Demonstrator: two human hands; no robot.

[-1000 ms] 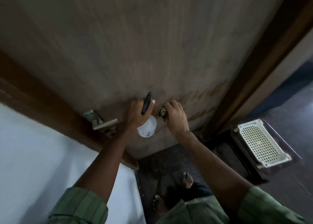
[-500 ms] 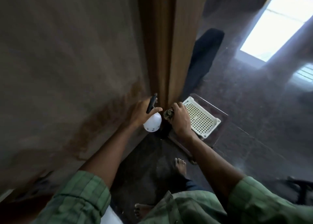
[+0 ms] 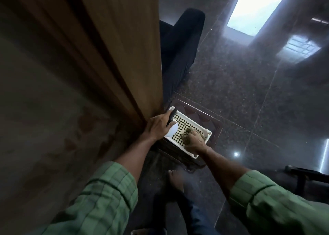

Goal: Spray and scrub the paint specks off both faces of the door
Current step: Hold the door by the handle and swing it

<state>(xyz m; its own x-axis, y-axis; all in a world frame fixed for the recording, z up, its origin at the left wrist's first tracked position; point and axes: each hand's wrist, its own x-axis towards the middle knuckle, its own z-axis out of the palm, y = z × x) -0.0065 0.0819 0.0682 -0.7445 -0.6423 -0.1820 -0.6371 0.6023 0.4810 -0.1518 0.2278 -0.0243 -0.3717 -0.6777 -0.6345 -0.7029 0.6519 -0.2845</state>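
Scrubber [image 3: 188,134] half-hidden (right hand [image 3: 195,143]).

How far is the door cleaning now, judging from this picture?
Done: the door face shows dark wet patches, so it looks sprayed. In hand: the left hand holds the spray bottle; the right hand holds the scrubber over the white basket. Left: whether specks remain, and the other face, cannot be judged.
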